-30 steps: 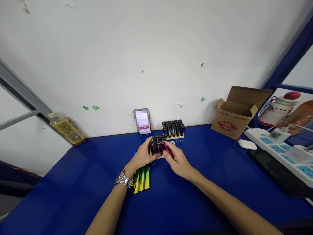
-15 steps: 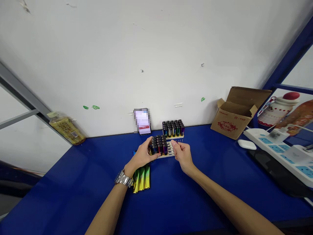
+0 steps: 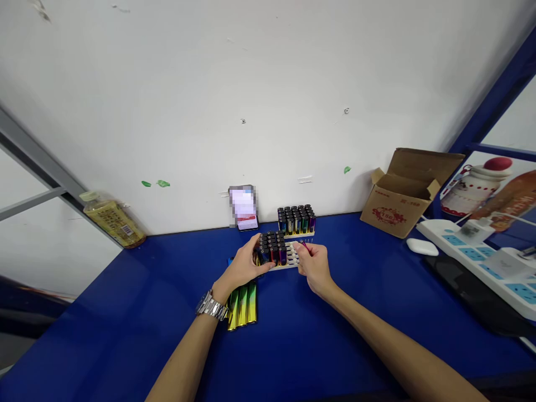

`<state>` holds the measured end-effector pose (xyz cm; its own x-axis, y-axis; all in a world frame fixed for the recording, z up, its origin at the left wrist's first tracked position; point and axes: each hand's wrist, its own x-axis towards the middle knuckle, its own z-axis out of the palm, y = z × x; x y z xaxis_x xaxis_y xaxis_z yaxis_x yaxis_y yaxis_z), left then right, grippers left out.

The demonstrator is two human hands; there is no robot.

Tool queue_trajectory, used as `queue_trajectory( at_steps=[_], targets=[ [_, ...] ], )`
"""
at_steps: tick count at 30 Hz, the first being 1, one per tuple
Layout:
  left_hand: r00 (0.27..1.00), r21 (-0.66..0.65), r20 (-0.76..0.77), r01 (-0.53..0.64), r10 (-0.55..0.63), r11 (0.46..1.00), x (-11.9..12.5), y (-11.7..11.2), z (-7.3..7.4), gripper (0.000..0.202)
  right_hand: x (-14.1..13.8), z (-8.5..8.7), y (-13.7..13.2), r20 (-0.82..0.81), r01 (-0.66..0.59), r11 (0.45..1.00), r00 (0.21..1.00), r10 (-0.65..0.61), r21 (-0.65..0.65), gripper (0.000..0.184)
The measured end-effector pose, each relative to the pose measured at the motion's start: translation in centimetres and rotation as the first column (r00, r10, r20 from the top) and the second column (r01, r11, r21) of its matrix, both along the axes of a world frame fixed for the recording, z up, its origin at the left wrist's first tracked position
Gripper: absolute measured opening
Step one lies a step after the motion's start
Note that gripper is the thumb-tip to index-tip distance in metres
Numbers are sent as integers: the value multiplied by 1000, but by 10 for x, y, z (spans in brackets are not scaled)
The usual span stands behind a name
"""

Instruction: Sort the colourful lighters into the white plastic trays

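Note:
My left hand point(image 3: 242, 264), with a metal watch on its wrist, curls around the left side of a white rack point(image 3: 292, 258). Its thumb lies along the front and its fingertips reach the back corner. Black-topped shiny cylinders point(image 3: 272, 243), which look like lighters, stand upright in the rack's left part; slots show bare on the right. At that right end my right hand point(image 3: 313, 266) is closed in a pinch. A slim purple piece point(image 3: 307, 246) shows at its fingertips, mostly hidden. Long gold-green shiny pieces point(image 3: 243, 306) lie below my left wrist.
A second full rack of black-topped cylinders point(image 3: 296, 219) stands behind, near the wall. A phone point(image 3: 244, 207) leans there to its left. A bottle point(image 3: 115, 220) tilts at far left. An open carton point(image 3: 393, 204), white case point(image 3: 422, 247) and power strip point(image 3: 477, 257) sit right.
My right hand has turned slightly at the rack's right end, and more of the purple piece shows at its fingertips. My left hand stays at the rack's left side.

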<state>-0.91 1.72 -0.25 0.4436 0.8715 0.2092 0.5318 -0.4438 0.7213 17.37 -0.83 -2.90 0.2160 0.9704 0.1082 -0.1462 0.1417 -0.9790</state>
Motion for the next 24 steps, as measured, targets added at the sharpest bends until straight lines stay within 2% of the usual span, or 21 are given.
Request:
queue_trajectory(
  at_steps=[2,8,24],
  targets=[
    [1000,0,2,0,0,1000,0,0,0,65,0,0,1,-32,-14,1000,999,13,-6,47],
    [1000,-9,0,-1,1,1000,0,0,0,66,0,-1,2,2,73,997,997,-73,-19,41],
    [1000,-25,16,2,-2,1000,0,0,-1,68,0,-1,1,-5,87,996,996,-87,-21,42]
  ],
)
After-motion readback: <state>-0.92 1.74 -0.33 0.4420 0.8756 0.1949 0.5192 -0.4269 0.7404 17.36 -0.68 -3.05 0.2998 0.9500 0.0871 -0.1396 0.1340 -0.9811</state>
